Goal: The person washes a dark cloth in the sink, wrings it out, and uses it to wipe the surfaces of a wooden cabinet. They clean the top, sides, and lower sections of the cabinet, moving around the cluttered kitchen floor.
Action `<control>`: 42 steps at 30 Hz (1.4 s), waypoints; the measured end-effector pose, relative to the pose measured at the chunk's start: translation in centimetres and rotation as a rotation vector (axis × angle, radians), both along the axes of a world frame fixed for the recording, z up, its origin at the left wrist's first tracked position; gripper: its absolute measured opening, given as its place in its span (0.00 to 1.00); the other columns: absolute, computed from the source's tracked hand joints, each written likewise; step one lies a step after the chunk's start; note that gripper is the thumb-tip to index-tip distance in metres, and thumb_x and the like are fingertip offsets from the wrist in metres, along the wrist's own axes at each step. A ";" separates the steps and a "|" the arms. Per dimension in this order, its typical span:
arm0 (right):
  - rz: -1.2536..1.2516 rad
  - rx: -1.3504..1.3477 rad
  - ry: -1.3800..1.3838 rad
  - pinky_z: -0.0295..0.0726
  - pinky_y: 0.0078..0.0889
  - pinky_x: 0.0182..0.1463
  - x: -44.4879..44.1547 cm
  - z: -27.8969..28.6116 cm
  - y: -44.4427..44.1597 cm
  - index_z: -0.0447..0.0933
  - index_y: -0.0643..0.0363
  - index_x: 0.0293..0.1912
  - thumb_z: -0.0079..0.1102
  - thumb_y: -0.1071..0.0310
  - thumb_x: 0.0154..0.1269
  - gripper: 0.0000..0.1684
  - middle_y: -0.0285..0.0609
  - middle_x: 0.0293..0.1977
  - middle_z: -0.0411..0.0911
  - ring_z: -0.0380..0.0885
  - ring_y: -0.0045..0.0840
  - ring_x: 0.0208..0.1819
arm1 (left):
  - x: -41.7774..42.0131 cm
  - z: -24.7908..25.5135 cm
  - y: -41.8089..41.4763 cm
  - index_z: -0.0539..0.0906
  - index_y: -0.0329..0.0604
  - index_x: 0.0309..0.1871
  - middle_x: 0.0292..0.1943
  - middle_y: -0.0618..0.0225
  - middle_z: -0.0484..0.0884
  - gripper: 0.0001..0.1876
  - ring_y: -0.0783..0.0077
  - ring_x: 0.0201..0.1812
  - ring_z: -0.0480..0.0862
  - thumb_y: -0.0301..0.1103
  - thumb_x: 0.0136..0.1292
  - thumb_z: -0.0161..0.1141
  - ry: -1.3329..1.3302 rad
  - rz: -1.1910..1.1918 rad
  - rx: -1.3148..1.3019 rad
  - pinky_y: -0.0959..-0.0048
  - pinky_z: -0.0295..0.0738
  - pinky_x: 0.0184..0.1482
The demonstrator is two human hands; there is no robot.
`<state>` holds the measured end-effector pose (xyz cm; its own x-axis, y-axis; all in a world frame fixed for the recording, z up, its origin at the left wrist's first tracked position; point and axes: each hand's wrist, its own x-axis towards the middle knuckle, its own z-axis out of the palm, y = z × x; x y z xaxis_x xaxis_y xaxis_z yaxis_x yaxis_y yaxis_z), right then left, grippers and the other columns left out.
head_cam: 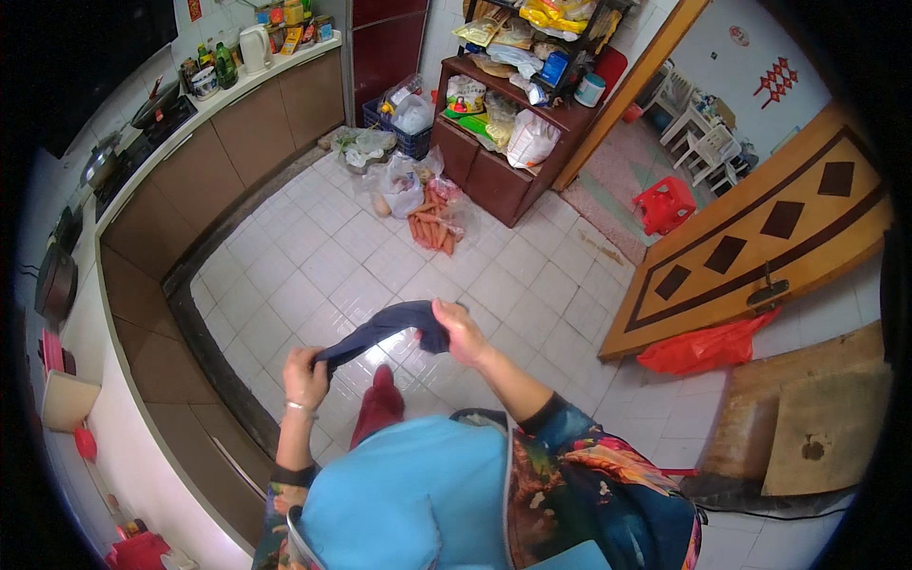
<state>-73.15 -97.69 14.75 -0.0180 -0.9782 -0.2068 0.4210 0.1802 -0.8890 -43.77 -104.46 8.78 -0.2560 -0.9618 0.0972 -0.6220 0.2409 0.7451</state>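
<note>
A dark navy cloth [385,322] is stretched in an arch between my two hands, above the tiled floor. My left hand [305,376] grips its lower end, with a bracelet on that wrist. Around the other end, my right hand [462,332] is closed, and a bunched bit of the cloth hangs below the fingers. Beneath the cloth a red boot or shoe [383,385] shows on my foot. A light blue apron or bib [413,484] covers my front.
A curved counter [153,442] with cabinets runs along the left, bearing a gas stove [135,160] and a white kettle [255,50]. Carrots [431,224] and plastic bags [395,182] lie on the floor ahead, by a brown shelf cabinet [491,178]. A wooden door [748,228] stands ajar at right.
</note>
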 end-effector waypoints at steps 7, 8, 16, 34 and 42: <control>-0.036 -0.022 0.383 0.71 0.18 0.38 -3.8 0.6 -8.4 0.79 0.66 0.38 0.57 0.60 0.65 0.16 0.31 0.30 0.77 0.71 0.14 0.32 | -4.8 1.7 -10.9 0.84 0.47 0.39 0.32 0.57 0.77 0.08 0.52 0.36 0.80 0.34 0.59 0.58 -0.233 0.080 -0.133 0.59 0.75 0.39; -0.021 -0.065 0.453 0.72 0.18 0.39 -4.1 1.1 -9.8 0.79 0.67 0.40 0.58 0.62 0.64 0.15 0.32 0.31 0.78 0.72 0.14 0.33 | -5.0 0.9 -13.1 0.84 0.48 0.39 0.28 0.58 0.79 0.07 0.50 0.31 0.80 0.36 0.61 0.57 -0.265 0.095 -0.213 0.58 0.76 0.36; 0.072 -0.366 0.560 0.74 0.23 0.51 -5.0 1.9 -17.5 0.72 0.63 0.42 0.65 0.78 0.56 0.15 0.46 0.53 0.74 0.73 0.18 0.48 | -14.3 -2.0 -24.5 0.77 0.46 0.47 0.41 0.63 0.82 0.30 0.62 0.43 0.83 0.65 0.66 0.44 1.334 0.256 1.059 0.58 0.79 0.45; -0.270 -0.066 0.089 0.71 0.19 0.47 -34.1 -3.4 -34.2 0.74 0.62 0.47 0.46 0.60 0.74 0.16 0.34 0.39 0.77 0.73 0.15 0.41 | -43.2 1.6 -40.6 0.68 0.34 0.64 0.63 0.53 0.72 0.35 0.54 0.62 0.73 0.56 0.68 0.34 1.396 -0.453 1.582 0.54 0.64 0.65; -0.250 -0.043 0.174 0.71 0.25 0.55 -38.9 -2.5 -41.9 0.70 0.63 0.48 0.47 0.68 0.72 0.10 0.38 0.44 0.77 0.74 0.18 0.48 | -49.9 -2.3 -47.8 0.72 0.35 0.60 0.56 0.51 0.78 0.41 0.54 0.57 0.78 0.65 0.63 0.31 1.210 -0.326 1.620 0.46 0.64 0.61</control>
<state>-112.02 -139.57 12.25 -0.2906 -0.9469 -0.1377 0.2878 0.0508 -0.9563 -93.69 -152.28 6.50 -0.8747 -0.2685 -0.4034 0.1705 -0.9498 0.2624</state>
